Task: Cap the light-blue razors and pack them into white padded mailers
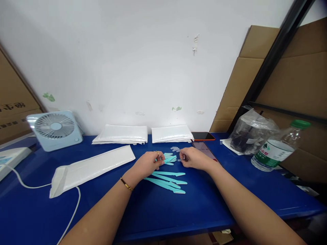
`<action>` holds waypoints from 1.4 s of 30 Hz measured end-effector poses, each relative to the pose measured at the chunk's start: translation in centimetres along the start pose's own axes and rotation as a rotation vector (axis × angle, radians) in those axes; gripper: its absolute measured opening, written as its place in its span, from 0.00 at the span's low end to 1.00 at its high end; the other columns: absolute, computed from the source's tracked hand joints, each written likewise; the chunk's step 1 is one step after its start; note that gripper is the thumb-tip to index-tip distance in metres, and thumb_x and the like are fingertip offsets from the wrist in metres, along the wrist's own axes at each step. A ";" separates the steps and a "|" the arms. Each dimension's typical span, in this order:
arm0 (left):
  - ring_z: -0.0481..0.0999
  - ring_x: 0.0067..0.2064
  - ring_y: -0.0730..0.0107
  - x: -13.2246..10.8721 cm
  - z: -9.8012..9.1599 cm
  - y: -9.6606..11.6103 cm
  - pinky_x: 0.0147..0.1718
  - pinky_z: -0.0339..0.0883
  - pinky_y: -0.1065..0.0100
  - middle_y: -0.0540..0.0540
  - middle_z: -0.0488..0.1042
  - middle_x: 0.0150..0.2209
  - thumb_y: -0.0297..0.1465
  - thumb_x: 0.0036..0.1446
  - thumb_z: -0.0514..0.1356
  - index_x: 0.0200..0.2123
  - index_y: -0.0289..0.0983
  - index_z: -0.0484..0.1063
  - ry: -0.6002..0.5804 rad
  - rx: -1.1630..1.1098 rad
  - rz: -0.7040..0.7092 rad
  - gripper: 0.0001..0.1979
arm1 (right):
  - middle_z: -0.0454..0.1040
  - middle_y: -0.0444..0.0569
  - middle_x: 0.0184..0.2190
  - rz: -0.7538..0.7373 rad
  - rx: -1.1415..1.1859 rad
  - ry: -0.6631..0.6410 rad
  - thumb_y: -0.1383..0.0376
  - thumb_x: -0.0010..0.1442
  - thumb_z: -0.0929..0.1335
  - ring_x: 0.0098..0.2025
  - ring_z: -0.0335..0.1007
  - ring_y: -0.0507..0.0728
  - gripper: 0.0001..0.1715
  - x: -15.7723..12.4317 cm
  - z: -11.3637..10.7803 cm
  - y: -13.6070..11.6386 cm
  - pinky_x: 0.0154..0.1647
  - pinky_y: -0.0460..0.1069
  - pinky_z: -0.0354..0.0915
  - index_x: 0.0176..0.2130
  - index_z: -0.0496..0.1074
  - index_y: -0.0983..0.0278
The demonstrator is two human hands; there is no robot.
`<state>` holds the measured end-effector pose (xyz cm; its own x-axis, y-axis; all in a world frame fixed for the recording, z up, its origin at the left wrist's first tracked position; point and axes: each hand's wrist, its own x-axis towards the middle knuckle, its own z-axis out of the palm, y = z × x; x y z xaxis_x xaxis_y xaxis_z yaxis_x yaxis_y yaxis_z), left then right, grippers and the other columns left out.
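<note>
My left hand is closed on a turquoise eyebrow razor, its blade end pointing right. Behind and under it lie more turquoise razors, partly hidden by my fingers. Several loose eyebrow razors are fanned out on the blue table just in front of that hand, blade ends to the right. My right hand pinches a small clear plastic cap close to the held razor's tip, apart from it. Just beyond my right fingertips, a few similar clear caps rest on the table.
White padded mailers are stacked along the wall, with a single mailer at left. A blue fan and white cable sit further left. Two phones lie behind my right hand; a bagged cup and water bottle stand right.
</note>
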<state>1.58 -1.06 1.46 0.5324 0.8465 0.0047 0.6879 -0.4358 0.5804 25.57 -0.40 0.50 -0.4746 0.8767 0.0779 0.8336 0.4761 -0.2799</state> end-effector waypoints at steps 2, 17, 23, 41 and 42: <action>0.70 0.31 0.72 0.1 -0.1 0.0 0.28 0.59 0.73 0.50 0.72 0.31 0.37 0.55 0.51 0.36 0.39 0.69 0.048 0.092 0.035 0.11 | 0.69 0.44 0.25 -0.026 0.150 -0.013 0.69 0.49 0.64 0.25 0.63 0.50 0.05 -0.2 -0.3 0.2 0.26 0.43 0.55 0.31 0.68 0.63; 0.68 0.33 0.71 0.4 0.2 -0.2 0.30 0.58 0.73 0.49 0.71 0.32 0.33 0.55 0.53 0.35 0.40 0.70 0.116 0.176 0.114 0.08 | 0.68 0.45 0.24 -0.038 0.441 0.036 0.57 0.55 0.64 0.25 0.62 0.51 0.14 -0.5 -0.6 -1.4 0.26 0.44 0.58 0.35 0.71 0.64; 0.69 0.35 0.70 0.7 0.7 -0.2 0.33 0.60 0.73 0.48 0.71 0.34 0.35 0.57 0.51 0.36 0.40 0.70 0.141 0.156 0.139 0.10 | 0.71 0.46 0.25 -0.068 0.462 0.065 0.56 0.56 0.63 0.26 0.65 0.51 0.15 -0.2 -0.1 -2.4 0.27 0.45 0.59 0.37 0.71 0.64; 0.70 0.28 0.70 0.1 1.4 1.4 0.25 0.56 0.71 0.47 0.73 0.28 0.29 0.51 0.53 0.27 0.37 0.71 0.025 0.494 0.175 0.08 | 0.72 0.50 0.29 0.127 -0.218 0.162 0.69 0.50 0.64 0.30 0.66 0.54 0.06 1.1 0.8 1.7 0.31 0.46 0.57 0.27 0.71 0.65; 0.69 0.27 0.70 0.1 1.5 1.2 0.25 0.56 0.71 0.46 0.73 0.27 0.28 0.51 0.52 0.27 0.36 0.71 0.047 0.524 0.173 0.08 | 0.72 0.49 0.28 0.121 -0.188 0.158 0.69 0.49 0.64 0.29 0.66 0.54 0.05 1.0 0.8 1.6 0.30 0.46 0.57 0.27 0.70 0.65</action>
<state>3.24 -1.93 0.96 0.6452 0.7564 0.1073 0.7520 -0.6536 0.0853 26.18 1.16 -0.62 -0.3304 0.9209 0.2068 0.9265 0.3583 -0.1151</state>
